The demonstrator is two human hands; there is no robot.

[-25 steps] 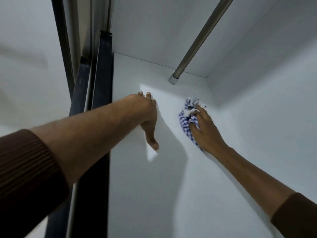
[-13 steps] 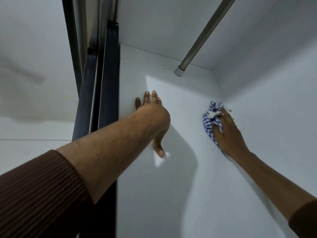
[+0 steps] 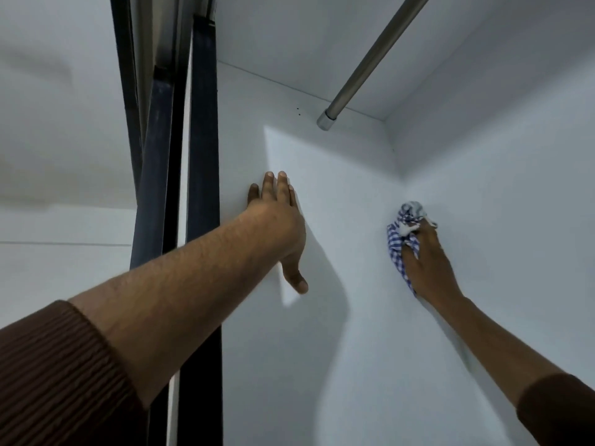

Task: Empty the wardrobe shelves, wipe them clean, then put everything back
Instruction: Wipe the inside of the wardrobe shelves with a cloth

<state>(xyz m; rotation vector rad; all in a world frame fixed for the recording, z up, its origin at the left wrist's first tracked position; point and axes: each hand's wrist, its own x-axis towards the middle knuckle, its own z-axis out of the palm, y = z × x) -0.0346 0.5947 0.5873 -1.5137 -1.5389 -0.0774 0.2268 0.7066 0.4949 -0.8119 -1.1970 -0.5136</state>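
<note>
A crumpled blue-and-white checked cloth [image 3: 401,243], bunched under the gripping right hand [image 3: 426,262], presses the white wardrobe side wall [image 3: 338,194] near its back corner; the left hand [image 3: 281,220] lies flat, fingers straight, below a metal hanging rail [image 3: 370,62]

We are looking through a single head-worn wide-angle camera, tilting upward into the upper inside corner of the white wardrobe [image 3: 338,317]. We are standing close, with both forearms reaching in from the bottom edge. The hanging rail [image 3: 370,64] is crossing overhead at upper right, and the dark door frame [image 3: 203,156] is running up the left. No second view is sharing this scene.
</note>
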